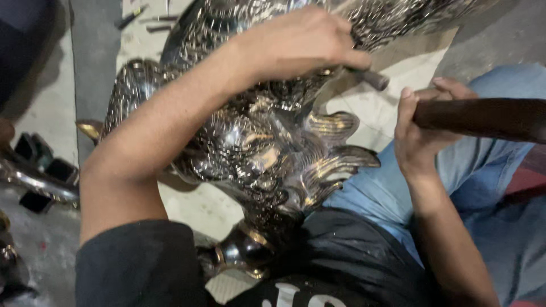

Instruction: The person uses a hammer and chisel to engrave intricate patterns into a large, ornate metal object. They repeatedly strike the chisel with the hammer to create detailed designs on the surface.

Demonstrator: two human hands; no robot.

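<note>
Resting across the lap, a big embossed metal figure (256,142), dark and shiny with brassy highlights, is propped at a slant so its patterned flank faces up, probably to keep that surface within reach. Over the upper part of the figure, the left hand (296,42) is curled shut around a thin metal punch (369,78), whose blunt end pokes out just right of the knuckles; the tip is hidden under the hand, so where it meets the metal can't be told. Right of the figure's fin-like ridges, the right hand (418,133) is wrapped around a dark wooden handle (483,118), fingers closed on it, thumb up; its head is out of view. Below the figure, blue jeans (483,182) and a black shirt (341,267) are seen. Left of it, more shiny metal pieces (40,182) lie on the grey floor (96,34).
</note>
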